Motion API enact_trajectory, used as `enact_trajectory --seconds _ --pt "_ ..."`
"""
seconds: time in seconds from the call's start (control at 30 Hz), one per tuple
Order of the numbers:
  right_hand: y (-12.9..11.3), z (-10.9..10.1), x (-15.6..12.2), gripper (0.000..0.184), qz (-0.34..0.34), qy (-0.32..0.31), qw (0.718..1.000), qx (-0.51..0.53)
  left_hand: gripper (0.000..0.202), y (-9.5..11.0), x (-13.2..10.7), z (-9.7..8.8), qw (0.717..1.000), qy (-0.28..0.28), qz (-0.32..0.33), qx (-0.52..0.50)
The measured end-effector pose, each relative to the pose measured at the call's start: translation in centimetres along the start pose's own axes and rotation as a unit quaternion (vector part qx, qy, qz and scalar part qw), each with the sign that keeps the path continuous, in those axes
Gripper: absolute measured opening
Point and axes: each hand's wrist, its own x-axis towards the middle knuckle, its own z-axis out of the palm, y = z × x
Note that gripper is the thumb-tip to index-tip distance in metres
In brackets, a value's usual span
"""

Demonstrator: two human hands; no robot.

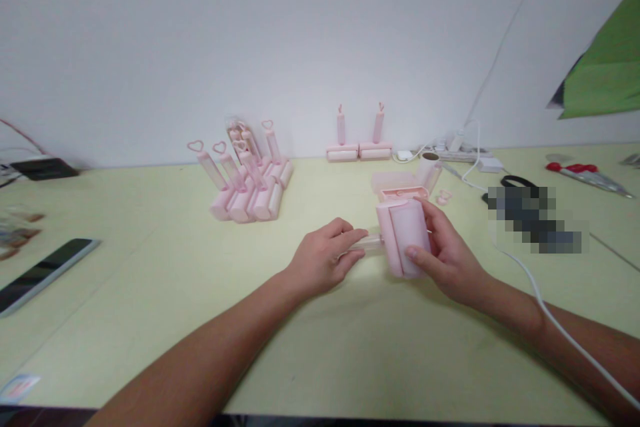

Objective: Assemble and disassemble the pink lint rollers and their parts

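My right hand is wrapped round a pink lint roller head, held just above the pale yellow table. My left hand pinches the roller's clear pink handle, which sticks out to the left of the head. Behind the roller lie loose pink parts: a flat cover, a roll and a small heart-shaped piece.
A heap of finished pink rollers with heart handles lies at the back centre-left. Two more rollers stand upright by the wall. A phone lies far left, red-handled scissors far right, a white cable over my right forearm.
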Motion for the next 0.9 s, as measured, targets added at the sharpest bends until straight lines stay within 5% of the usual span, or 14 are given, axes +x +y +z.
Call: enact_trajectory --seconds 0.33,0.53,0.63,0.9 --pt "1.1 1.0 0.4 0.079 -0.032 0.033 0.996 -0.076 0.031 0.3 0.0 0.4 1.000 0.005 -0.011 0.007" --pt "2.0 1.0 0.8 0.074 0.026 -0.019 0.999 0.042 0.030 -0.1 0.1 0.4 0.999 -0.003 -0.034 -0.009" --pt "2.9 0.8 1.0 0.068 0.037 0.008 0.995 0.092 0.029 -0.6 0.1 0.1 0.999 0.009 -0.049 -0.007" --pt "4.7 0.8 2.1 0.053 0.111 0.047 0.980 0.157 0.028 -3.0 0.1 -1.8 0.974 0.098 -0.205 -0.020"
